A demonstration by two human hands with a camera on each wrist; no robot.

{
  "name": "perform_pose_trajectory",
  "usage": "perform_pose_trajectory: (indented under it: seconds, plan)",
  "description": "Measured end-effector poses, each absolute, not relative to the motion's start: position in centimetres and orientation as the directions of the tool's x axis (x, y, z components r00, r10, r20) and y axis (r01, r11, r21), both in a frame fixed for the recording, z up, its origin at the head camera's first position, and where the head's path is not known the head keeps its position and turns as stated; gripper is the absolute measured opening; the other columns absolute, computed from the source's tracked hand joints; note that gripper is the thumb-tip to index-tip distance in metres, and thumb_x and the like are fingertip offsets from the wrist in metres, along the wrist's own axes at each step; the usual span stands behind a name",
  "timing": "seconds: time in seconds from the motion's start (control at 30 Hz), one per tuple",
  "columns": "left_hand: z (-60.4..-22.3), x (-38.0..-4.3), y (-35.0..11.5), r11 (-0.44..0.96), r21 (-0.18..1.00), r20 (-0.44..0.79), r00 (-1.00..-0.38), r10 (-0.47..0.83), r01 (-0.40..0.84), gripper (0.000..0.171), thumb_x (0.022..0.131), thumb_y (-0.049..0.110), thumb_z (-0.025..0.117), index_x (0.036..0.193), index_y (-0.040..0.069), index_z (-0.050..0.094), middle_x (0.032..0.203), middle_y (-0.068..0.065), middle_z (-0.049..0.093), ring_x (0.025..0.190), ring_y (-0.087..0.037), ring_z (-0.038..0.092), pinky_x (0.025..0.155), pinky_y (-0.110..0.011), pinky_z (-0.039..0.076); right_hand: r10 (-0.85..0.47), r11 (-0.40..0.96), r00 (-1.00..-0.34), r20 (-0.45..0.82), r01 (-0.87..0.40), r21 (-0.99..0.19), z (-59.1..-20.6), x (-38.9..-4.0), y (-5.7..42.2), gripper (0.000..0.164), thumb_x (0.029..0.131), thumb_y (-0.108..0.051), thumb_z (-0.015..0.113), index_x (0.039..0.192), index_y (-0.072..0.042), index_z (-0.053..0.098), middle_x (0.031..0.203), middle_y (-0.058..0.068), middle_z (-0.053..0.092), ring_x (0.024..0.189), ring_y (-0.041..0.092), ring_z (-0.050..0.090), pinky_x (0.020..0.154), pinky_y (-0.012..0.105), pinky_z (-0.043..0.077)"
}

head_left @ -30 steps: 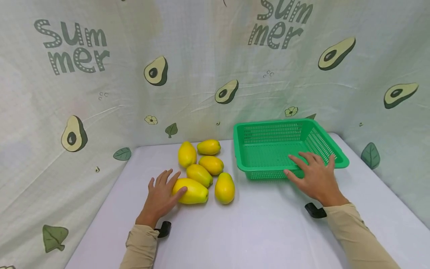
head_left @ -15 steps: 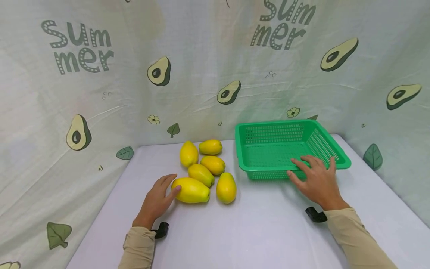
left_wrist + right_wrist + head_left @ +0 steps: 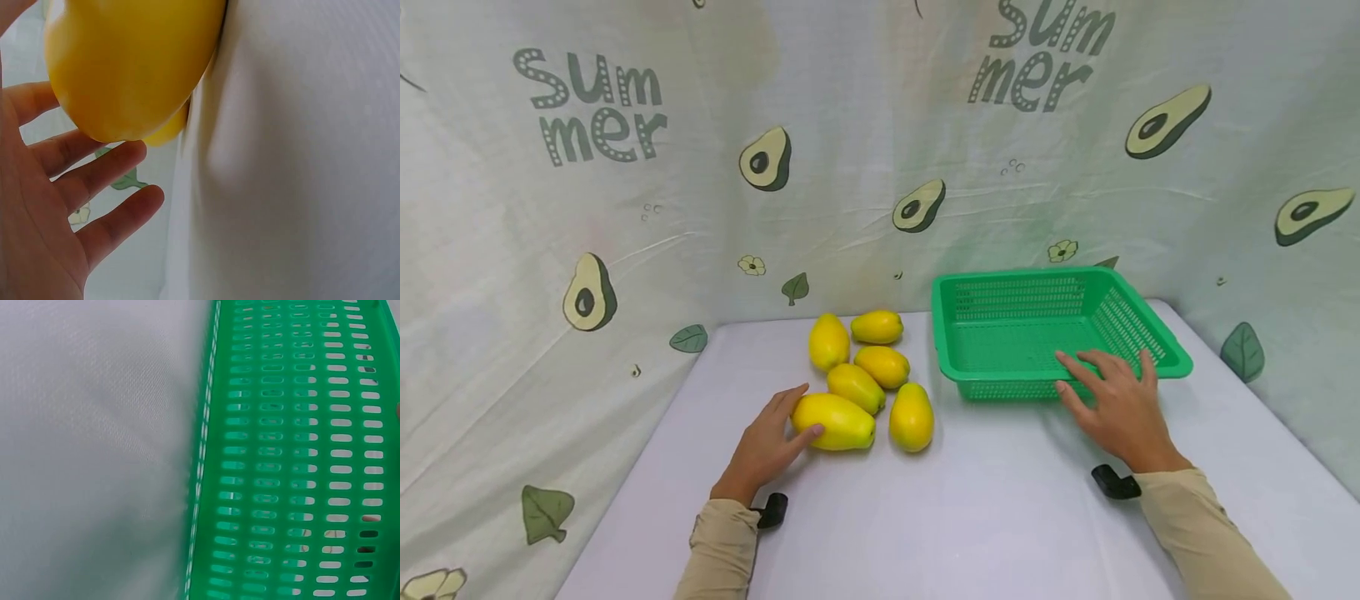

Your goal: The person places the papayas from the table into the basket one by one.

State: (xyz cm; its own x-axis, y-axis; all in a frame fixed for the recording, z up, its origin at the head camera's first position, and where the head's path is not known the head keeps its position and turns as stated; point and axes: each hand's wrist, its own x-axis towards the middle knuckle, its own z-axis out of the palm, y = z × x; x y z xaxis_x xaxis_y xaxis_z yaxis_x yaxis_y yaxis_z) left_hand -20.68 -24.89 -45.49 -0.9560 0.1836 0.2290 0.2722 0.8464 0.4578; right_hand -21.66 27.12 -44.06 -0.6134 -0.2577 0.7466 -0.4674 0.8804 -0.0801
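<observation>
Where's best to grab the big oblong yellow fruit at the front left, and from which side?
I'd probably hold the big oblong yellow fruit by its thicker left half, coming from the left and above. It lies roughly left to right, narrowing rightward. An oval yellow fruit lies close behind and a pear-shaped yellow fruit to the right; the left grip is at the freer left end.

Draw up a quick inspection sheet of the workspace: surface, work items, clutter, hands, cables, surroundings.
Surface: white-covered table.
Job's things: six yellow papayas, all outside the green slotted basket to their right.
Clutter: nothing seen.
Left hand: thumb and fingers around the left end of the large papaya.
Right hand: fingers spread at the basket's near rim; contact unclear.
Cables: nothing seen.
Surroundings: pale cloth backdrop printed with avocados, leaves and "summer".
</observation>
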Motion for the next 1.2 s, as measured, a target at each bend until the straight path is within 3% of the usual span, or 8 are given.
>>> perform_pose_trajectory:
  seconds: [0.27, 0.53, 0.77, 0.93, 1.2]
  plan:
    - [-45.4, -20.9, -24.9, 0.844, 0.443, 0.239, -0.947, 0.215, 0.304, 0.088, 0.086, 0.075, 0.056, 0.154, 0.022, 0.038, 0.151, -0.003, 0.043, 0.136, -0.029, 0.045, 0.107, -0.056, 0.039, -0.231, 0.895, -0.628, 0.743, -0.437, -0.091, -44.2, -21.4, 27.0, 0.048, 0.096, -0.046, 0.055, 0.13, -0.015, 0.069, 0.119, 0.02, 0.064, 0.113, 0.045, 0.055, 0.11, 0.075, 0.004]
    - [-45.9, -21.1, -24.7, 0.821, 0.488, 0.226, -0.952, 0.208, 0.296, 0.09, 0.084, 0.075, 0.058, 0.153, 0.02, 0.042, 0.151, -0.004, 0.042, 0.135, -0.032, 0.046, 0.107, -0.057, 0.039, -0.191, 0.917, -0.712, 0.676, -0.374, -0.136, -43.9, -20.8, 26.8, 0.047, 0.091, -0.035, 0.068, 0.135, -0.017, 0.065, 0.128, 0.022, 0.06, 0.121, 0.046, 0.05, 0.109, 0.076, -0.004]
    - [-45.6, -21.1, -24.8, 0.826, 0.485, 0.213, -0.955, 0.208, 0.288, 0.091, 0.084, 0.075, 0.059, 0.153, 0.019, 0.042, 0.148, -0.004, 0.047, 0.135, -0.029, 0.046, 0.109, -0.054, 0.038, -0.173, 0.935, -0.751, 0.638, -0.329, -0.134, -43.8, -20.5, 26.7, 0.05, 0.094, -0.038, 0.066, 0.141, -0.021, 0.059, 0.14, 0.023, 0.053, 0.129, 0.046, 0.045, 0.101, 0.081, -0.01]
    - [-45.2, -21.2, -24.8, 0.824, 0.491, 0.195, -0.957, 0.213, 0.283, 0.09, 0.084, 0.073, 0.061, 0.153, 0.019, 0.041, 0.148, -0.003, 0.047, 0.131, -0.027, 0.05, 0.108, -0.053, 0.04, -0.128, 0.948, -0.829, 0.545, -0.264, -0.18, -43.0, -19.8, 26.3, 0.053, 0.097, -0.038, 0.064, 0.146, -0.022, 0.054, 0.149, 0.023, 0.044, 0.138, 0.048, 0.034, 0.095, 0.083, -0.016]
    - [-45.3, -20.7, -24.9, 0.801, 0.541, 0.166, -0.966, 0.197, 0.257, 0.093, 0.082, 0.074, 0.063, 0.153, 0.018, 0.042, 0.149, -0.006, 0.047, 0.129, -0.028, 0.05, 0.107, -0.052, 0.041, -0.11, 0.953, -0.898, 0.426, -0.217, -0.211, -42.2, -19.6, 25.8, 0.06, 0.098, -0.044, 0.061, 0.151, -0.021, 0.045, 0.153, 0.027, 0.034, 0.143, 0.051, 0.021, 0.091, 0.089, -0.003]
